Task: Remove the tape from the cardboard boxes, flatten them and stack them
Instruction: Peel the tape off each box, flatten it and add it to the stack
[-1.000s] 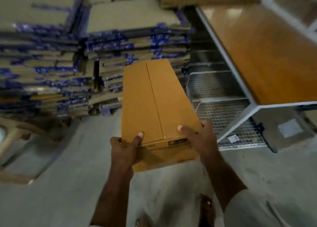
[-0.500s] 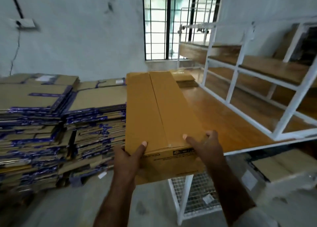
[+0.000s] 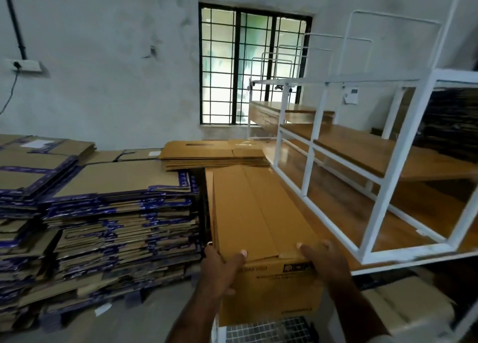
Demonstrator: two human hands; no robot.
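Now gripping the near end of the flattened box [image 3: 261,213] with both hands, left hand [image 3: 219,270] and right hand [image 3: 328,262] curled round its corners, long axis running straight away over the wooden table [image 3: 336,213] toward the stack [image 3: 212,153] beyond.

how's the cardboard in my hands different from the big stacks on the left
The flattened box gripped by the left hand and right hand is a single plain tan piece; the left stacks are many layers edged with blue tape. The held box is long and narrow, with its far end on the wooden table; the stacks are broad sheets piled low beside it. Both are flattened brown cardboard.
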